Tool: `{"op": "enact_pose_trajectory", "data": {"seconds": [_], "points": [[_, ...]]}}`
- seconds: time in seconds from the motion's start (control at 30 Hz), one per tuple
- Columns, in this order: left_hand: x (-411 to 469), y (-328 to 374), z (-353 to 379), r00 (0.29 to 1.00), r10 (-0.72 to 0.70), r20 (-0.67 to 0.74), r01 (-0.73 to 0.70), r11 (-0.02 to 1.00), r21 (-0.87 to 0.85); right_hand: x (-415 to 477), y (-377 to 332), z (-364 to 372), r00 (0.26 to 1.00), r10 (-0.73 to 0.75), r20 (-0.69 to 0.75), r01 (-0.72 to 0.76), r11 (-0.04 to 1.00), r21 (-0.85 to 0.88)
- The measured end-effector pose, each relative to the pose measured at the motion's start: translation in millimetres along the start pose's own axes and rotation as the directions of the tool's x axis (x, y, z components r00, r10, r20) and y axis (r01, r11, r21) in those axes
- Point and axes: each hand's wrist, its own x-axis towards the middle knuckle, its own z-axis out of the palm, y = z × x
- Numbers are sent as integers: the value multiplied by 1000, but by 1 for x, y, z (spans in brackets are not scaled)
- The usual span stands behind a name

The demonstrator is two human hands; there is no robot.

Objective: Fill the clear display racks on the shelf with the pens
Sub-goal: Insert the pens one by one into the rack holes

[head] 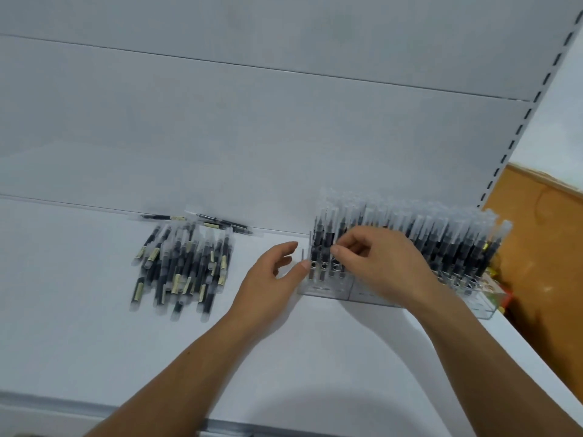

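Note:
A loose pile of black pens with clear caps (183, 266) lies on the white shelf (79, 326) at the left. Clear display racks (328, 290) stand at the right, packed with upright pens (441, 234). My right hand (378, 257) is over the left rack, its fingertips pinching a pen among the front rows. My left hand (274, 272) rests beside the rack's left wall, fingers relaxed, thumb touching the rack's edge, holding nothing.
The white back panel (252, 121) rises behind the shelf. A slotted upright (520, 121) runs up the right side. A brown cardboard box (542, 247) stands to the right of the racks. The shelf's front edge (94, 405) is near me.

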Motion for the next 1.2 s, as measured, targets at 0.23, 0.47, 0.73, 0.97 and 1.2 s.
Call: {"op": "enact_pose_trajectory", "data": {"seconds": [0.23,0.47,0.73,0.97,1.2], "points": [[-4,18,-56,982,96,-161,-95,995,14,-11,-44,55,967,-181,179,170,983,75],[-14,3,-150,912,39,-408,71,966,250,23,-78,110,950,-225,219,214,974,72],[-14,-11,-189,908,-254,-333,400,762,509,35,-84,148,968,-187,169,179,982,62],[4,-7,-189,897,-322,-304,442,614,654,39,-71,155,975,-159,153,117,961,252],[19,-8,-192,879,-362,-310,476,640,603,39,-74,155,998,-33,60,0,875,484]]}}
